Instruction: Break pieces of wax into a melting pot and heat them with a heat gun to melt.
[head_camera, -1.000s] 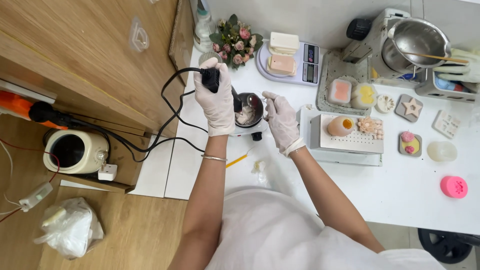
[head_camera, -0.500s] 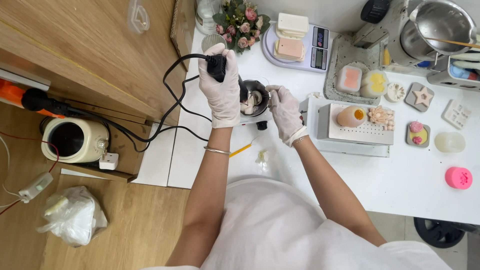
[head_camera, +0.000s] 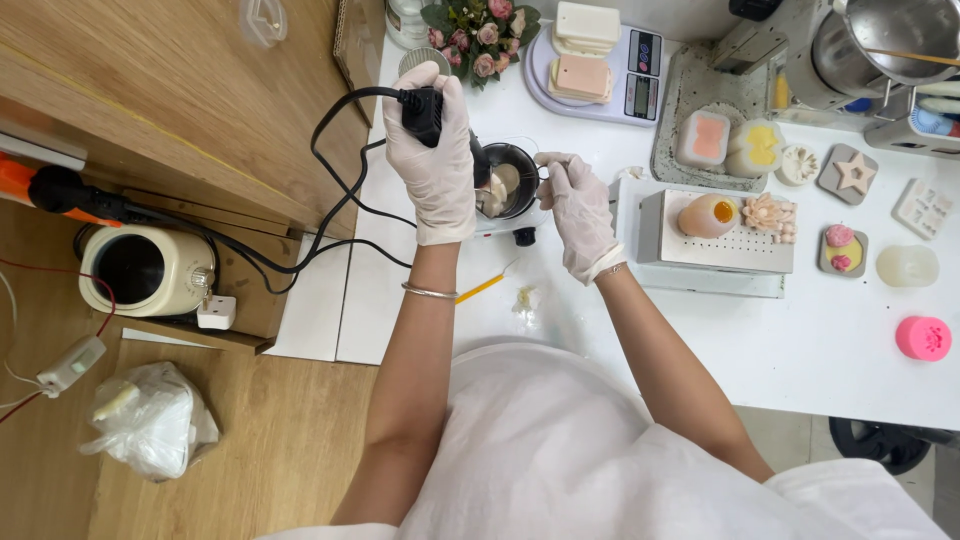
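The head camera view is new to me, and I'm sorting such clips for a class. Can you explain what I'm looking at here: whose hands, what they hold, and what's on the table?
The picture comes from a camera worn on a person's head, looking straight down, so the arms reach up into the frame from the bottom. Both hands wear white gloves. The left hand grips a black corded hand tool, pointed down at a small dark metal pot holding pale lumps. The right hand touches that pot's rim. They work over a white table. On it stand a white kitchen scale bearing pale blocks, a bunch of pink flowers, a grey perforated tray with an orange-topped candle, and a round pink mould. To the left, lower down, sits a cream round pot.
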